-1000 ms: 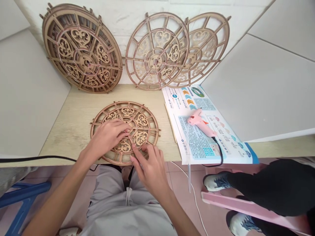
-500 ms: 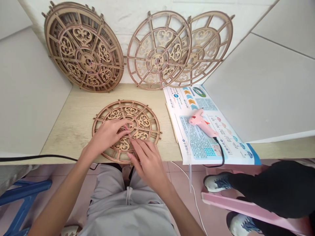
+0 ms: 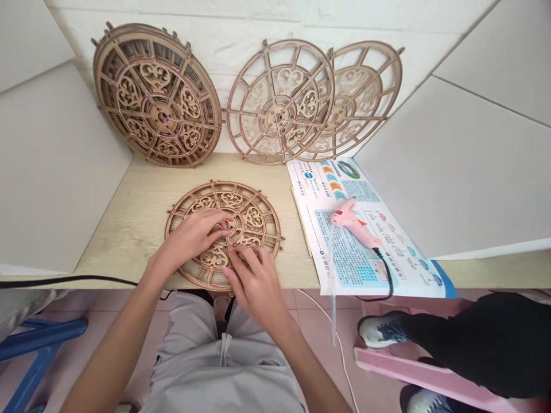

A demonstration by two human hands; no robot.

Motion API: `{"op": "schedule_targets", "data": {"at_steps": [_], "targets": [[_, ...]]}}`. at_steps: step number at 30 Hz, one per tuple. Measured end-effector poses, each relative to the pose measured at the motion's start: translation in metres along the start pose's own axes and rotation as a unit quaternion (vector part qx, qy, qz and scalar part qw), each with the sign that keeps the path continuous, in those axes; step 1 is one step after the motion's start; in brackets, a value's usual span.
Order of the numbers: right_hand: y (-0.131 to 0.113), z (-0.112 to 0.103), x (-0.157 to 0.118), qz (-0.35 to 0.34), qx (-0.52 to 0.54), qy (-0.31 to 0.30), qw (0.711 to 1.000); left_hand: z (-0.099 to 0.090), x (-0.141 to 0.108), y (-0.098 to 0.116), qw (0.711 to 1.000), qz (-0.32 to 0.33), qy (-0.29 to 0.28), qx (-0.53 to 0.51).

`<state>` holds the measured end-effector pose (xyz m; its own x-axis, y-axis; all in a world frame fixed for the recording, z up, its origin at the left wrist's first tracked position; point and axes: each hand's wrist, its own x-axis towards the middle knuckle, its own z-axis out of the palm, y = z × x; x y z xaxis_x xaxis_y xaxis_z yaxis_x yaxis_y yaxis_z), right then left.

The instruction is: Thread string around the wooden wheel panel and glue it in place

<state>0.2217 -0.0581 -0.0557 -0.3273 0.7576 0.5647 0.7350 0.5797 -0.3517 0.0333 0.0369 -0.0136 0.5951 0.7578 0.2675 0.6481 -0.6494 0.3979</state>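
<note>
Left hand (image 3: pixel 189 241) and right hand (image 3: pixel 256 284) together at the hub of a flat wooden wheel (image 3: pixel 253 221) on the counter (image 3: pixel 120 241)

At upper left, a thick layered wooden wheel (image 3: pixel 157 94) leaned against the white wall (image 3: pixel 258 23), looking built up in several layers. At lower centre, the flat wheel lay on the counter with only one layer apparent, and the two hands sat close over it, fingertips almost meeting near its hub; whether they clamped a small piece there could not be told. At upper centre and right, two thinner open wheels (image 3: pixel 280 102) stood overlapping, less built up. Further right, a pink hot glue gun (image 3: pixel 350 221) rested on a printed leaflet (image 3: pixel 348 258).
</note>
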Motion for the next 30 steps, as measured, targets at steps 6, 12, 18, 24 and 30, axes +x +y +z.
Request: {"op": "schedule_targets", "data": {"at_steps": [6, 12, 18, 24, 30], "targets": [[0.000, 0.001, -0.001, 0.003, 0.019, -0.003, 1.000, -0.010, 0.005, 0.005, 0.993, -0.109, -0.043, -0.009], [0.002, 0.001, -0.002, 0.001, 0.037, 0.008, 0.999, -0.021, 0.015, 0.005, 0.989, -0.118, -0.086, -0.030], [0.002, 0.002, -0.002, -0.002, 0.042, 0.009, 0.999, -0.023, 0.019, -0.004, 0.989, -0.092, -0.112, -0.042], [0.003, 0.001, -0.003, -0.003, 0.028, 0.005, 1.000, -0.015, 0.015, -0.023, 0.996, -0.028, -0.072, -0.041], [0.000, 0.002, 0.000, 0.004, 0.039, 0.000, 0.999, -0.011, 0.014, -0.030, 0.995, -0.002, -0.059, -0.081]]}}
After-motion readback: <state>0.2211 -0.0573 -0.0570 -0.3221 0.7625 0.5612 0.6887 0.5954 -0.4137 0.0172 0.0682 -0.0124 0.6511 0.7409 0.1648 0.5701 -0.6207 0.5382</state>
